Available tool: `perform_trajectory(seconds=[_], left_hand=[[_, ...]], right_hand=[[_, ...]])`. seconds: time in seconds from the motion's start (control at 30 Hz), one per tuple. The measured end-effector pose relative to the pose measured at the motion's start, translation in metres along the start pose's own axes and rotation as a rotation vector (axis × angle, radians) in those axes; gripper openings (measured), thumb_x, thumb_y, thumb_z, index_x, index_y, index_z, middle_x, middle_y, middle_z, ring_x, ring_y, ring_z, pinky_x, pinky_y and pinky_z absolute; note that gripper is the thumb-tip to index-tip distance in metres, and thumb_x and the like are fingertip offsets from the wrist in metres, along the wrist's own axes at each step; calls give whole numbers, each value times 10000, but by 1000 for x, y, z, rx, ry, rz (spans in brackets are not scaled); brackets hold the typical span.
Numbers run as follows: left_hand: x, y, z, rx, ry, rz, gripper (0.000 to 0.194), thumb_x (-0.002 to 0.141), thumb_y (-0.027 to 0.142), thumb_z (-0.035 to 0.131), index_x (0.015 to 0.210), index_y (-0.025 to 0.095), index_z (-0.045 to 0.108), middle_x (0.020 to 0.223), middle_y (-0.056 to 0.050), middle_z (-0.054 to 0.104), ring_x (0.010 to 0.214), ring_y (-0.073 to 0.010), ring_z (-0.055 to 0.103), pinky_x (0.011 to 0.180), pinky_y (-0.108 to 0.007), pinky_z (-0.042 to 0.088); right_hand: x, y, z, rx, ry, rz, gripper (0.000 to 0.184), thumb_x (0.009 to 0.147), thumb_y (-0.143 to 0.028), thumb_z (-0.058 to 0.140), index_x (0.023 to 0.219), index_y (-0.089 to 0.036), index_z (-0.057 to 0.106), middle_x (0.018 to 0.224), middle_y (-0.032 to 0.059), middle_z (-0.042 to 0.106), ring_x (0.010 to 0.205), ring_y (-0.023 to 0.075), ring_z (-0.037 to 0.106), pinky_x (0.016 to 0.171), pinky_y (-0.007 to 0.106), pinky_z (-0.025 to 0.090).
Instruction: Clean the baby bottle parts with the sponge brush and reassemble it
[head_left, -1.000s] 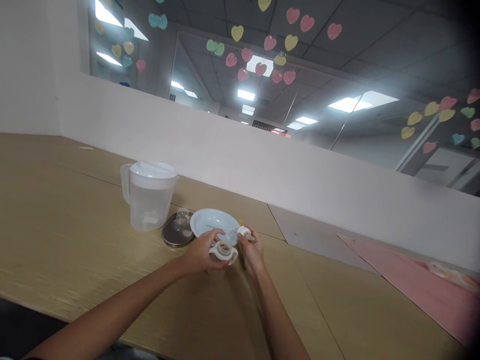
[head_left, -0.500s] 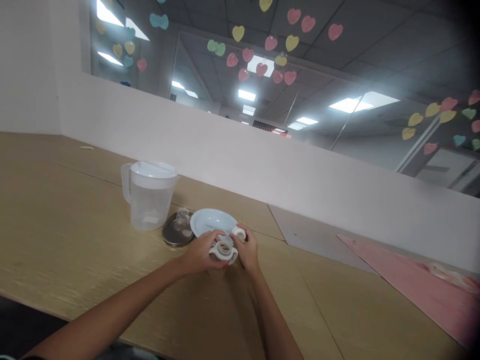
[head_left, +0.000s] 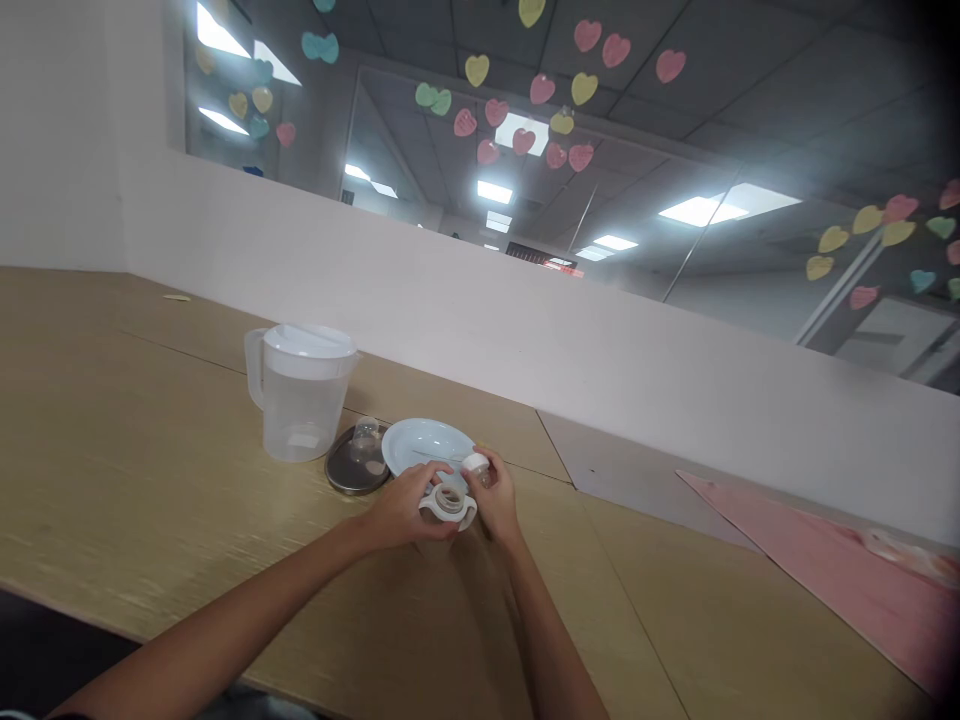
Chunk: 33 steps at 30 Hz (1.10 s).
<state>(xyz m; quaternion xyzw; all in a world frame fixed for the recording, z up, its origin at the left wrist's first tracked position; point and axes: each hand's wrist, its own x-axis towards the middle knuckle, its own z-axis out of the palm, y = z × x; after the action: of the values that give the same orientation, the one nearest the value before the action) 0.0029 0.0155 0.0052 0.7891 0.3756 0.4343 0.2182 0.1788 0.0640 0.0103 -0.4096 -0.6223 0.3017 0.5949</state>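
Note:
My left hand (head_left: 412,505) is closed around a baby bottle (head_left: 450,500) with a white two-handled ring at its neck. The bottle's round mouth is uncovered and faces up toward me; most of its body is hidden or hard to see. Between the fingers of my right hand (head_left: 491,495) is a bottle teat in a white collar (head_left: 476,463), collar upward, the translucent part below it. This piece is just to the right of the bottle mouth, apart from it. A pale blue dish (head_left: 416,437) lies right behind both hands.
A lidded clear plastic pitcher (head_left: 304,400) stands on the left of the wooden table (head_left: 225,480). Beside it, a round metal tray (head_left: 351,472) carries a clear bottle cap (head_left: 366,436). A pink mat (head_left: 825,560) lies at the right. Behind runs a white wall (head_left: 480,300) under glass.
My right hand has turned the teat and collar, so the white collar is now upward instead of facing me. The left hand and the bottle have hardly moved.

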Motion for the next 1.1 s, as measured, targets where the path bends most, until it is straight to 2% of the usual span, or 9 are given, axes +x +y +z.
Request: perform_trajectory(seconds=[0.1, 0.3, 0.47, 0.67, 0.73, 0.87, 0.97, 1.1], left_hand=[[0, 1, 0, -2, 10, 7, 645, 612, 412, 727, 1176, 209, 489, 1017, -44, 604, 926, -221, 550, 828, -329, 427], [0, 3, -2, -1, 1, 25, 627, 622, 400, 724, 1175, 210, 494, 1042, -42, 606, 936, -220, 549, 841, -331, 426], [0, 3, -1, -3, -7, 29, 630, 632, 397, 722, 1187, 218, 483, 1062, -42, 599, 957, -223, 544, 854, -328, 419], [-1, 1, -1, 41, 0, 37, 649, 648, 482, 707, 1189, 205, 477, 1080, -63, 592, 991, -244, 534, 876, -351, 407], [-3, -1, -3, 46, 3, 95, 623, 706, 545, 639, 1199, 202, 471, 1120, -82, 578, 1031, -255, 519, 903, -363, 389], [-6, -4, -7, 31, 72, 249, 530, 855, 588, 390, 1198, 191, 467, 1180, -108, 547, 1099, -257, 482, 951, -366, 350], [-6, -7, -9, 77, 132, 234, 515, 888, 569, 315, 1192, 185, 474, 1178, -110, 553, 1104, -251, 481, 963, -369, 336], [-3, -13, -9, 169, 115, 191, 470, 916, 512, 291, 1195, 190, 490, 1151, -92, 585, 1080, -236, 495, 961, -380, 334]], right_hand=[[0, 0, 2, 93, -40, 37, 412, 591, -312, 737, 966, -194, 615, 1044, 55, 631, 943, 190, 589, 862, 330, 455], [-1, -2, 4, 140, -29, 74, 450, 546, -318, 775, 940, -193, 599, 993, 54, 634, 912, 184, 600, 818, 324, 490], [-3, -13, 4, 167, -115, 141, 433, 555, -334, 781, 926, -195, 607, 993, 52, 639, 919, 183, 602, 817, 305, 487], [-5, -16, 4, 71, -245, 91, 373, 644, -400, 725, 953, -212, 632, 978, 31, 642, 909, 184, 588, 812, 307, 475], [-5, -13, 4, 27, -267, 64, 361, 682, -419, 691, 977, -219, 635, 978, 27, 643, 910, 186, 582, 806, 311, 473], [-5, -8, 2, -8, -290, 41, 373, 720, -423, 653, 1038, -232, 618, 1061, 27, 631, 938, 191, 574, 816, 327, 467], [-5, -6, 2, 2, -310, 34, 372, 721, -403, 658, 1045, -226, 616, 1107, 33, 619, 980, 203, 567, 848, 346, 457], [-5, -7, 2, 40, -317, 51, 386, 712, -389, 670, 1046, -204, 611, 1100, 50, 627, 985, 209, 577, 852, 347, 458]])
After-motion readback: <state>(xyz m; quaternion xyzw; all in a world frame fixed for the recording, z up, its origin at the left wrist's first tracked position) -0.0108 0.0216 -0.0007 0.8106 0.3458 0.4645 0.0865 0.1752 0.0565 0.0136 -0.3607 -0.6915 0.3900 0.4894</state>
